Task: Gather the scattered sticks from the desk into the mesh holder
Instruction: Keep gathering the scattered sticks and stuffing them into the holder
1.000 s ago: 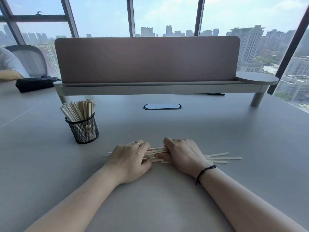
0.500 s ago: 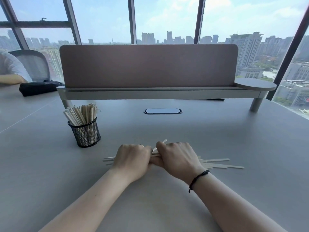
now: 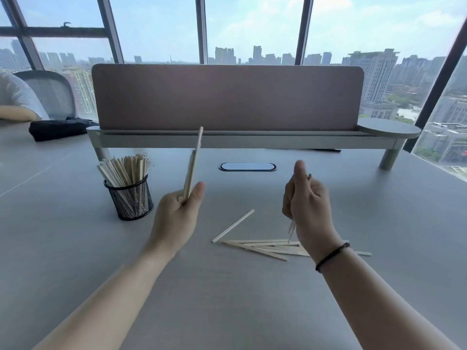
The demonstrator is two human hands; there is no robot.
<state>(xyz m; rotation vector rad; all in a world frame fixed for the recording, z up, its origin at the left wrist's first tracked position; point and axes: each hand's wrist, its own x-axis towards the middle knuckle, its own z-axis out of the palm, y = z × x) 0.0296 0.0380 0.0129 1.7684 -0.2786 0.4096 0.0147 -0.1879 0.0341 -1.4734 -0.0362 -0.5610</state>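
A black mesh holder stands on the grey desk at the left, packed with pale wooden sticks. My left hand is raised just right of the holder, shut on a few sticks that point upward. My right hand is lifted above the desk, closed on some sticks whose thin ends poke out below the palm. Several loose sticks lie on the desk between and under my hands, one of them angled away from the rest.
A raised shelf with a brown divider panel crosses the back of the desk. An oval cable port sits in the desk's middle. At the far left are a dark bag, a chair and another person's arm.
Both hands were pressed together over the sticks on the desk; now they have lifted and parted, each holding some sticks, and the pile left behind is uncovered.
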